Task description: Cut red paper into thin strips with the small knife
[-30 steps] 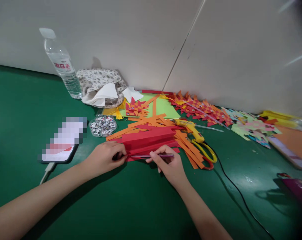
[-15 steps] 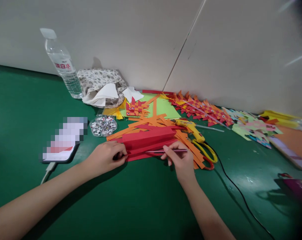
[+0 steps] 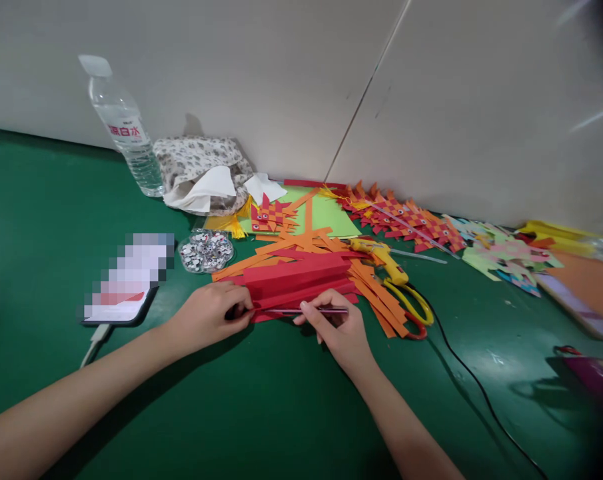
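Folded red paper (image 3: 296, 277) with lengthwise creases lies in the middle, over loose orange paper strips (image 3: 381, 303). My left hand (image 3: 221, 310) is closed at the paper's lower left edge, its fingertips pinching it. Between the fingers of my right hand (image 3: 334, 327) is a slim purple pen-like tool (image 3: 286, 311) with a thin tip. It lies nearly level across the lower part of the red paper, tip pointing left and close to my left fingertips. Whether the tip is a blade I cannot tell.
A yellow glue gun (image 3: 388, 260) with a black cord and yellow-handled scissors (image 3: 424, 310) lie to the right. Left are a box of googly eyes (image 3: 206, 251), a charging phone (image 3: 131, 280) and a water bottle (image 3: 126, 133). Woven red-orange paper fish (image 3: 406, 220) lie by the wall.
My right hand has slid left along the red paper with the tool, bringing the tip close to my left fingertips. The left hand has stayed in place.
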A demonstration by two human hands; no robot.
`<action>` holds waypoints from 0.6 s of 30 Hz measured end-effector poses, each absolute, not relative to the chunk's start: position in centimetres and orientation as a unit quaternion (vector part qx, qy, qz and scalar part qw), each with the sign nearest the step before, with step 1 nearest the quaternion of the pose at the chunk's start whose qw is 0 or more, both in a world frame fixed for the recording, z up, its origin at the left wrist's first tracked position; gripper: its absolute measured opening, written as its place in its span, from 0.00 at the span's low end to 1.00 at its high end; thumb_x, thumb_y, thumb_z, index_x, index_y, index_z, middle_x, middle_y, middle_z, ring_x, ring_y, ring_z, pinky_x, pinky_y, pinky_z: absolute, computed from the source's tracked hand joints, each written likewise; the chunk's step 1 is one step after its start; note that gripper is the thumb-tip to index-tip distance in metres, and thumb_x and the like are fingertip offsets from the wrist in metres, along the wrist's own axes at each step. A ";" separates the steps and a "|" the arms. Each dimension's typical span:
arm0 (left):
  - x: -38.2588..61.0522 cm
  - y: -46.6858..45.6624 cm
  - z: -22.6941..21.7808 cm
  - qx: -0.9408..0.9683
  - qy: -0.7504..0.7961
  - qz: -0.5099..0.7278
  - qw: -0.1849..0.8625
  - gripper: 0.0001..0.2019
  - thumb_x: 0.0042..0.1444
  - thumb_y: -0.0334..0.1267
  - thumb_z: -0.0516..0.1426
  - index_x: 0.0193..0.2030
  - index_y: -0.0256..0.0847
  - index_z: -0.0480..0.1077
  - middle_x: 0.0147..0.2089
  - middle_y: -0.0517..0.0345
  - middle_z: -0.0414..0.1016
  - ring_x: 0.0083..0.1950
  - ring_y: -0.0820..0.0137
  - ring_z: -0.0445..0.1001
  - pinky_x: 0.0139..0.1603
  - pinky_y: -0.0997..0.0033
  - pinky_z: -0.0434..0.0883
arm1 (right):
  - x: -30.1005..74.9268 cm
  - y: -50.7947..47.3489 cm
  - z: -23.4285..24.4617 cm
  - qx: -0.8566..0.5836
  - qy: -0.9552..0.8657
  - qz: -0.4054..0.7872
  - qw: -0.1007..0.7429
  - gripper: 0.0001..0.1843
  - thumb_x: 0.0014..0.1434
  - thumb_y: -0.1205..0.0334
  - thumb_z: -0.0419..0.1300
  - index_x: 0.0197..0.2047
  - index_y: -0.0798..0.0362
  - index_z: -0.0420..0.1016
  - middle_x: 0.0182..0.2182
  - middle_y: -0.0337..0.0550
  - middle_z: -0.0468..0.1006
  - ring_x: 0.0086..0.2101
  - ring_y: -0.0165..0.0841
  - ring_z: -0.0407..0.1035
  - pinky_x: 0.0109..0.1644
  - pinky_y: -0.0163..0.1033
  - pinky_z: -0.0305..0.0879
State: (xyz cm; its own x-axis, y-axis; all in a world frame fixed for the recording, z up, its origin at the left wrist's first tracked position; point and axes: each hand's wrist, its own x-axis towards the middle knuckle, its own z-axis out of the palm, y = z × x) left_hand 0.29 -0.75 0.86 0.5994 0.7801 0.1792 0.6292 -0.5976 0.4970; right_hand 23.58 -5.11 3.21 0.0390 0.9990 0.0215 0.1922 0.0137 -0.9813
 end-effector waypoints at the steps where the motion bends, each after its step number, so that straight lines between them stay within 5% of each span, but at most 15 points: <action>1: 0.3 -0.7 0.8 0.872 0.405 0.193 0.197 0.02 0.55 0.32 0.54 0.32 0.41 0.67 0.28 0.62 0.72 0.30 0.73 0.69 0.30 0.76 0.61 | 23.5 -5.1 3.2 -0.553 -0.539 0.435 0.462 0.15 0.55 0.51 0.65 0.26 0.51 0.69 0.22 0.42 0.81 0.19 0.29 0.67 0.20 0.33 0.56; 18: 0.4 -0.7 0.8 0.872 0.405 0.197 0.193 0.03 0.55 0.33 0.54 0.31 0.40 0.67 0.28 0.62 0.72 0.29 0.74 0.69 0.30 0.76 0.61 | 23.7 -5.0 3.0 -0.548 -0.545 0.457 0.441 0.15 0.56 0.50 0.64 0.27 0.50 0.68 0.24 0.42 0.82 0.18 0.28 0.66 0.20 0.33 0.57</action>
